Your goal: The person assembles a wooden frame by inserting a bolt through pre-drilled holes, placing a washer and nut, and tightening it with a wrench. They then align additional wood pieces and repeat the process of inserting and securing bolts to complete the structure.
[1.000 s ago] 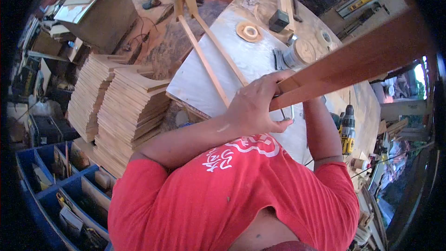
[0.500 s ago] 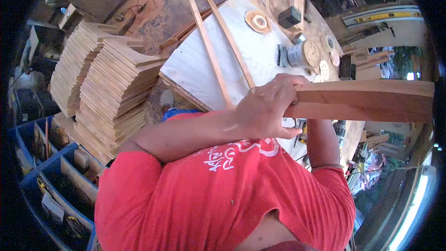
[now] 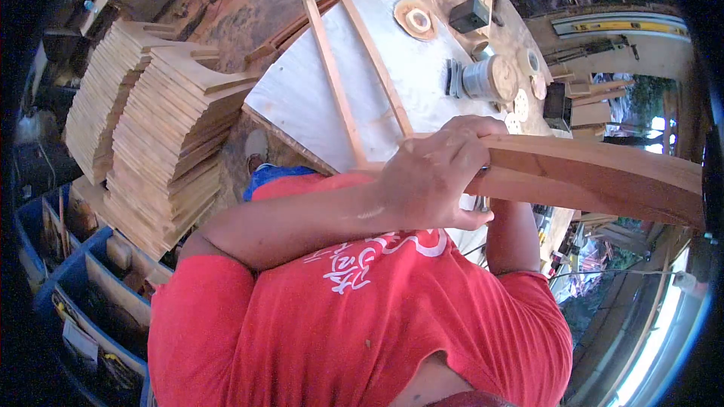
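My left hand (image 3: pixel 441 173) reaches across my chest, its fingers bent over the near end of a curved wooden piece (image 3: pixel 596 173). The thumb points toward my shirt, apart from the fingers. The piece stretches to the right edge of the view, with its broad side face showing. My right forearm (image 3: pixel 514 237) passes up behind this wood, which hides my right hand. A small metallic object (image 3: pixel 480 203) shows below my left fingers, too little of it to name.
Long wooden strips (image 3: pixel 332 75) lie over a white-topped table (image 3: pixel 290 98). A tin (image 3: pixel 490 79), a black block (image 3: pixel 469 15) and a tape roll (image 3: pixel 416 21) stand farther back. Stacked wooden parts (image 3: pixel 162 120) and a blue divided box (image 3: pixel 90 256) are at left.
The far end of the curved wooden piece has tilted downward in view, and more of its curve shows. My left hand keeps its grip. The surroundings have shifted slightly left.
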`<state>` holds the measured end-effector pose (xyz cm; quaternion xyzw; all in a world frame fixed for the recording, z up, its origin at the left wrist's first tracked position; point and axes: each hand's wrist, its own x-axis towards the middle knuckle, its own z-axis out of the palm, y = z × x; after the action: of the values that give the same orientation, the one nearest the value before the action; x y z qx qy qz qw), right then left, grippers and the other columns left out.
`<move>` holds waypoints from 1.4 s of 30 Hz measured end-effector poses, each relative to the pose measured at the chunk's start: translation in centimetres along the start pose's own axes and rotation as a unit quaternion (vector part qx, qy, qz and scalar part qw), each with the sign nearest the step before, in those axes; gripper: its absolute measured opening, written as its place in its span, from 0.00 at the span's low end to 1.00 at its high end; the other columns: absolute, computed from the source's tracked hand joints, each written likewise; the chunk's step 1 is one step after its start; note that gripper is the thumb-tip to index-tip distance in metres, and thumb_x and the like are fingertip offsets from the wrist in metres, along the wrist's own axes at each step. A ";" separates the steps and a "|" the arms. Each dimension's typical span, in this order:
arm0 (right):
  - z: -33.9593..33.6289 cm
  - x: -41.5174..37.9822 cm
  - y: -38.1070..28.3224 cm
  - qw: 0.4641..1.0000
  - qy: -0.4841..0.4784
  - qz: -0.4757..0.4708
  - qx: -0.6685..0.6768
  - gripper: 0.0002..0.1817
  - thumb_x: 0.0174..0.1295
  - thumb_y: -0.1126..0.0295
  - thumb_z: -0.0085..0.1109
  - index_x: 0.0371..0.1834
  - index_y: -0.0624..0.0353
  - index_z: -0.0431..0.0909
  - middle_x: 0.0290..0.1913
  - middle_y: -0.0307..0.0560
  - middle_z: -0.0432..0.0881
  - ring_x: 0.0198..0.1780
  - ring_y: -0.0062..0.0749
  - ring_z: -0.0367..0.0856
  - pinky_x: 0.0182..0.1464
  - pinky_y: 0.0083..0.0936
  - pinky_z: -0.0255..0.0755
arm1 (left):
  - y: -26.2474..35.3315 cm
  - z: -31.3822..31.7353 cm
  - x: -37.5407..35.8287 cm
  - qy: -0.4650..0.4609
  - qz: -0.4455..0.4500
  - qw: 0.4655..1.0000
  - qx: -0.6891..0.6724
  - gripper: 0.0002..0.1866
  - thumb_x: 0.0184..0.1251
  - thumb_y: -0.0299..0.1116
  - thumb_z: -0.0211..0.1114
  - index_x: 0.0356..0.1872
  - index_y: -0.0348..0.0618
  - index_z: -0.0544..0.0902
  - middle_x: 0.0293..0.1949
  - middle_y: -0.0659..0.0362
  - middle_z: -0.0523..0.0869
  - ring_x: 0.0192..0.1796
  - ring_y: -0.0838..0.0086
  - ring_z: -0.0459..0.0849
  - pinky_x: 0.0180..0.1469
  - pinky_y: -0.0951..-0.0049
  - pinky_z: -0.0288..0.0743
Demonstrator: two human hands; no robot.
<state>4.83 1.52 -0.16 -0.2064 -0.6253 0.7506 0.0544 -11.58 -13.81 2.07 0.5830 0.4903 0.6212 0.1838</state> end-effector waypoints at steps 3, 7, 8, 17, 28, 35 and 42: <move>0.2 -0.1 0.2 0.999 0.013 0.014 0.049 0.12 0.61 0.66 0.54 0.44 0.58 0.75 0.45 0.43 0.77 0.49 0.24 0.76 0.49 0.24 0.73 | 0.0 0.0 -0.2 0.006 -0.005 1.000 -0.011 0.30 0.34 0.46 0.79 0.38 0.45 0.74 0.39 0.57 0.81 0.39 0.60 0.81 0.39 0.62 0.77; -0.5 0.0 1.9 0.998 -0.005 -0.059 -0.032 0.15 0.67 0.63 0.43 0.50 0.58 0.70 0.49 0.44 0.74 0.53 0.23 0.73 0.55 0.23 0.71 | -0.2 0.1 -0.7 0.008 0.000 1.000 -0.002 0.30 0.34 0.46 0.79 0.39 0.44 0.76 0.38 0.57 0.81 0.40 0.61 0.82 0.40 0.62 0.77; -1.4 -0.1 3.2 0.998 -0.006 -0.058 -0.032 0.15 0.67 0.63 0.43 0.50 0.58 0.70 0.49 0.44 0.74 0.53 0.23 0.73 0.55 0.23 0.71 | -0.2 0.2 -0.8 0.020 0.008 1.000 -0.008 0.30 0.35 0.46 0.79 0.39 0.44 0.77 0.39 0.57 0.81 0.41 0.60 0.82 0.41 0.62 0.78; 0.8 0.4 0.5 0.999 -0.030 -0.008 0.037 0.17 0.67 0.60 0.43 0.52 0.59 0.70 0.52 0.44 0.74 0.57 0.24 0.72 0.60 0.24 0.69 | 0.1 -0.6 -0.7 0.048 0.027 0.998 -0.025 0.29 0.38 0.46 0.78 0.41 0.43 0.77 0.39 0.56 0.81 0.42 0.59 0.82 0.44 0.61 0.77; 2.1 0.5 -0.4 0.999 0.027 0.019 -0.024 0.12 0.58 0.66 0.59 0.44 0.56 0.77 0.45 0.41 0.79 0.49 0.25 0.78 0.51 0.26 0.74 | -0.3 -0.8 -1.2 0.012 0.025 0.999 -0.029 0.28 0.39 0.46 0.78 0.41 0.42 0.78 0.39 0.54 0.81 0.41 0.58 0.82 0.43 0.61 0.77; -1.2 -0.6 3.0 0.995 -0.006 -0.056 -0.088 0.17 0.58 0.61 0.61 0.48 0.56 0.78 0.48 0.43 0.80 0.47 0.29 0.80 0.47 0.29 0.77 | -0.3 -0.8 -0.9 0.047 0.002 0.992 -0.113 0.32 0.33 0.41 0.82 0.43 0.44 0.77 0.41 0.53 0.82 0.43 0.57 0.82 0.44 0.62 0.77; 1.9 -0.4 -0.1 0.997 0.060 -0.048 -0.026 0.33 0.56 0.47 0.59 0.50 0.70 0.73 0.49 0.55 0.78 0.50 0.37 0.79 0.54 0.31 0.74 | -1.6 0.2 -2.0 0.055 0.032 0.991 -0.119 0.30 0.35 0.38 0.81 0.44 0.43 0.80 0.43 0.53 0.83 0.46 0.59 0.82 0.47 0.62 0.77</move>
<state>4.46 -0.37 0.26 -0.2220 -0.6493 0.7170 0.1225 -11.43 -14.65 -0.38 0.5374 0.4030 0.7119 0.2046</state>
